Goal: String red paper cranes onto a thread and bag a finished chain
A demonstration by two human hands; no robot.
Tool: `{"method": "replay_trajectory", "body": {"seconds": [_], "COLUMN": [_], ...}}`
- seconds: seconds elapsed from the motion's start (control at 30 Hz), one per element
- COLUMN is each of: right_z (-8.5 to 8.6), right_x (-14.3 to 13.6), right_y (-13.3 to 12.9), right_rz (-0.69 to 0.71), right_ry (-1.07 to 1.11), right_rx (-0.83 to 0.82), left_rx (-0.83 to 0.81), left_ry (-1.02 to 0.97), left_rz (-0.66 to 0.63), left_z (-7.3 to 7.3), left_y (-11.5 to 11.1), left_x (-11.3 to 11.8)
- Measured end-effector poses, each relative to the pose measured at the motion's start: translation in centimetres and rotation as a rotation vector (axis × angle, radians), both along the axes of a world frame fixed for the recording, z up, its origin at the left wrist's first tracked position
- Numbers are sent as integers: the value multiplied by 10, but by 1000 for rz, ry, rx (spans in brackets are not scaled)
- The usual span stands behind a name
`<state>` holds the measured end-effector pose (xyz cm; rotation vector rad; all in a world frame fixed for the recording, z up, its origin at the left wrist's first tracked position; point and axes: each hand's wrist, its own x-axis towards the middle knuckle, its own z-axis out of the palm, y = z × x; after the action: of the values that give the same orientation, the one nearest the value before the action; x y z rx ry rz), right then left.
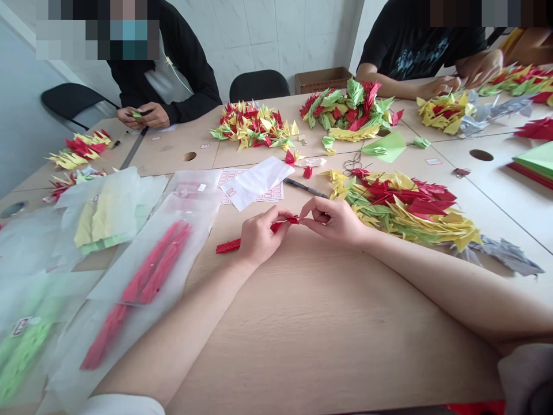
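A narrow red string of folded paper (pixel 228 246) lies under my left hand (pixel 261 237), its tail showing on the table to the left. My left fingers are closed around it, and the front end sticks out between thumb and forefinger. Against that end, my right hand (pixel 334 220) pinches with thumb and forefinger at the tip; most of what it grips is hidden. Just right of my right hand is a pile of red, yellow and green folded paper strings (pixel 415 207). A black pen (pixel 306 187) lies behind my hands, beside a white paper slip (pixel 259 178).
Clear plastic bags (pixel 181 202) with red, green and yellow folded paper cover the left side. More paper piles (pixel 254 124) stand farther back, with green sheets (pixel 536 155) at right. Across the table, two people (pixel 185 69) handle paper; part of another shows at right.
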<state>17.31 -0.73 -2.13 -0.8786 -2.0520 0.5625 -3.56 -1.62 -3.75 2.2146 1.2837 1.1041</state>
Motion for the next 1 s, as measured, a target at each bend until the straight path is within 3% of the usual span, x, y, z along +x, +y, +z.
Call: {"method": "replay_trajectory", "body": {"seconds": [0.17,0.53,0.7,1.0], "right_z": [-2,-1,2,14], "right_x": [-1,0,-1,-3], "right_y": [0,-1,-3,-1], "right_rz": [9,-22,-46,-20], "right_ry": [-21,-78,-84,-53], "right_rx": [45,-30,-96,-423], "left_rx": [-22,-321,-297,-194], "left_ry": [-9,-300,-308,-233], "left_rz": [1,-107,-138,-172], "left_z": [0,-1,5,19], "left_y": [-1,0,-4,-15], "left_x": [0,2,4,10]}}
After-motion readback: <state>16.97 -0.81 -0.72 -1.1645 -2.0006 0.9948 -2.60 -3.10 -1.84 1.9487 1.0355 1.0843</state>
